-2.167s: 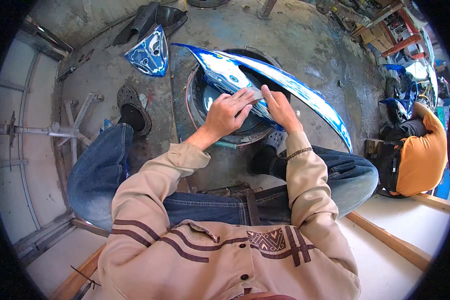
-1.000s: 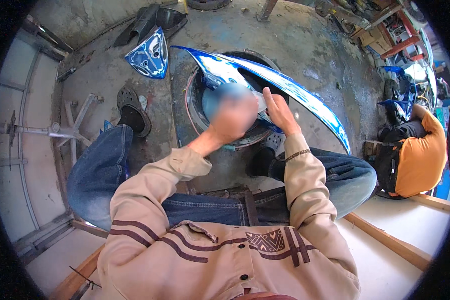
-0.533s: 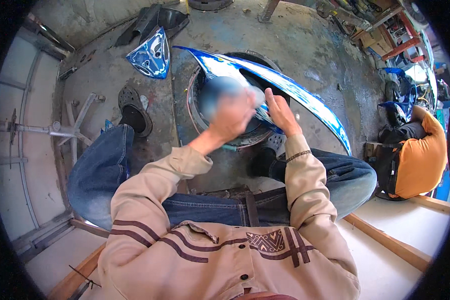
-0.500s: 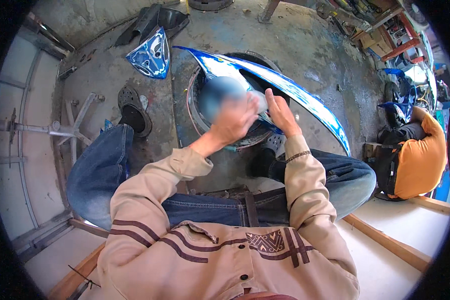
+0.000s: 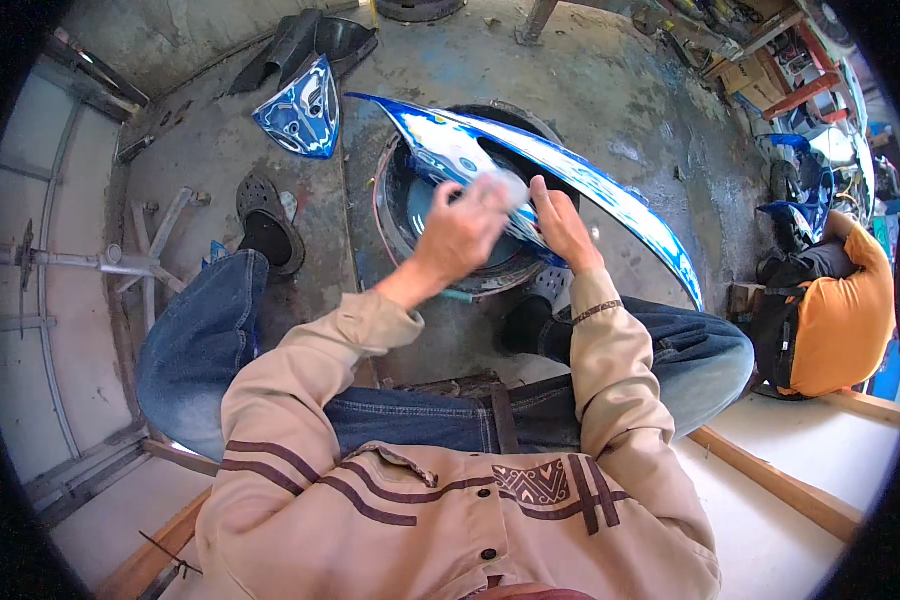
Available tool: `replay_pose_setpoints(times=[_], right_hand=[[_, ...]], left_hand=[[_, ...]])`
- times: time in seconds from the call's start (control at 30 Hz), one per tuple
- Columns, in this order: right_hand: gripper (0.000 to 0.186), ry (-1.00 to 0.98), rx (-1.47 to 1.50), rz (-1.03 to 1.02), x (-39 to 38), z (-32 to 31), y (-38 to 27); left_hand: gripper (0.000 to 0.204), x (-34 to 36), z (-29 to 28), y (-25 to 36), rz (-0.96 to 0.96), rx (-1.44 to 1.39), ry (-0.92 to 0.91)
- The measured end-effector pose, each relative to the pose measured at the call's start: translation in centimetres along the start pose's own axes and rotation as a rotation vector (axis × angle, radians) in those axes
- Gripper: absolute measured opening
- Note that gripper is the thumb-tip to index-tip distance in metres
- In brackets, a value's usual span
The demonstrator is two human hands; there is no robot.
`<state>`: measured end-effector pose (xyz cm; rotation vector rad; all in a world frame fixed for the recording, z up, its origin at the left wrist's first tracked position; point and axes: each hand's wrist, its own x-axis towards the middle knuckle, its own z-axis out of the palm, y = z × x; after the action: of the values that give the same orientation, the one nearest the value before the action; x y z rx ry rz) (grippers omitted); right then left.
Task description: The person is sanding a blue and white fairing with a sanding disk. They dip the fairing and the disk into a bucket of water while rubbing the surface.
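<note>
A long, curved blue-and-white motorcycle body panel (image 5: 600, 178) lies slantwise across a round dark tub (image 5: 395, 215) on the floor in front of me. My left hand (image 5: 460, 232) is closed around a small pale, crumpled piece (image 5: 510, 188), cloth or film, and presses it on the panel's white part. Its fingers are slightly blurred. My right hand (image 5: 567, 232) lies at the panel's near side, thumb up along the edge, and seems to steady it; most of its fingers are hidden under the panel. Water-like bluish liquid shows inside the tub.
A smaller blue-and-white panel (image 5: 303, 112) lies at the far left, by black plastic parts (image 5: 300, 50). On the left stands a metal stand (image 5: 150, 255). At right crouches a person in an orange shirt (image 5: 840, 320) beside blue parts. Shelves (image 5: 770, 80) stand at the far right.
My left hand has shifted slightly away from me and left over the panel with the pale piece. My right hand and the panel have stayed in place.
</note>
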<state>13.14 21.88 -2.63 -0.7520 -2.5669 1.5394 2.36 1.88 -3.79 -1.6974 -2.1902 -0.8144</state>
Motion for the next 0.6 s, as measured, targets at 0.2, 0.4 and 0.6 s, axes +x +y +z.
replay_pose_setpoints(times=[0.2, 0.4, 0.6], right_hand=[[0.086, 0.045, 0.072, -0.046, -0.2, 0.6, 0.2], [0.087, 0.01, 0.027, -0.034, -0.2, 0.2, -0.1], [0.084, 0.033, 0.024, -0.016, 0.2, 0.0, 0.8]], left_hand=[[0.041, 0.2, -0.7, -3.4, 0.06, -0.063, -0.027], [0.037, 1.4, -2.8, -6.3, -0.317, 0.013, 0.031], [0.039, -0.1, 0.4, 0.7, -0.014, -0.053, 0.014]])
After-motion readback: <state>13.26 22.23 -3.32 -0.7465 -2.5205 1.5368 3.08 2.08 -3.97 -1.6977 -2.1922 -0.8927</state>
